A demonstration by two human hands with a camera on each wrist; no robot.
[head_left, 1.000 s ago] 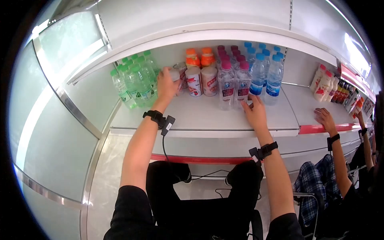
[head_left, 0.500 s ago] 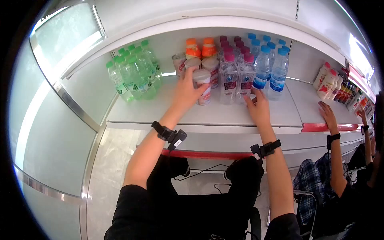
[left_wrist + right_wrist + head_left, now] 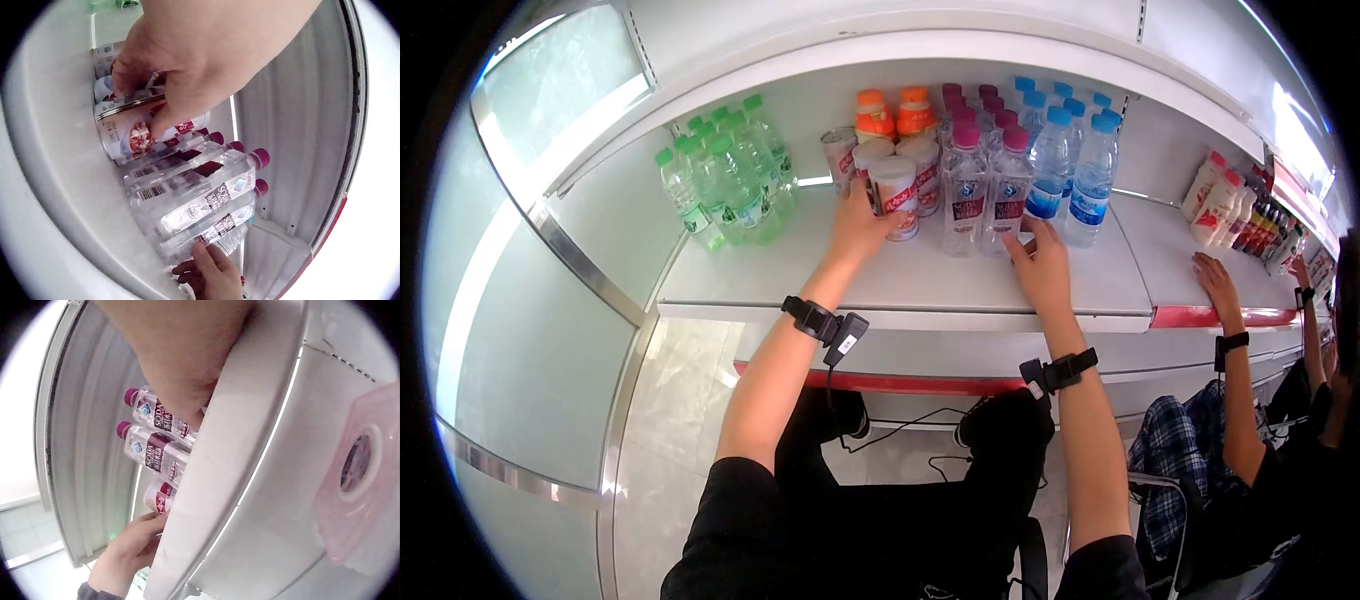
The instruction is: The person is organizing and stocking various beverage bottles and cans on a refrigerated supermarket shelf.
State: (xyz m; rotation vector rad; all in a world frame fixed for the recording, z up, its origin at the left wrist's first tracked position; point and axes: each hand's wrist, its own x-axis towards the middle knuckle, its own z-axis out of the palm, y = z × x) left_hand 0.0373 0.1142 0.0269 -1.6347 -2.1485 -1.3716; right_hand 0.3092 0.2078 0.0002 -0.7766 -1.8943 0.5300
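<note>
My left hand (image 3: 862, 226) grips a white-and-red can (image 3: 895, 195) at the front of the can group, thumb on its right side. In the left wrist view the same can (image 3: 125, 134) stands between the thumb and fingers. Other cans (image 3: 838, 156) stand behind it, with orange-capped bottles (image 3: 874, 118) at the back. My right hand (image 3: 1046, 268) is by the lower part of the front right pink-capped soda bottle (image 3: 1007, 195), fingers loosely bent; whether they touch it is hard to tell. The right wrist view shows two soda bottles (image 3: 156, 450) beside that hand.
Green-capped bottles (image 3: 740, 185) stand at the shelf's left end. Blue-capped water bottles (image 3: 1090, 185) are right of the soda bottles. An upper shelf edge (image 3: 880, 55) overhangs everything. Further right, another person's hand (image 3: 1218, 285) rests by milk bottles (image 3: 1220, 208).
My left hand has moved right from beside the green bottles, bringing a can to the front, then slightly back and left. The right hand has barely moved.
</note>
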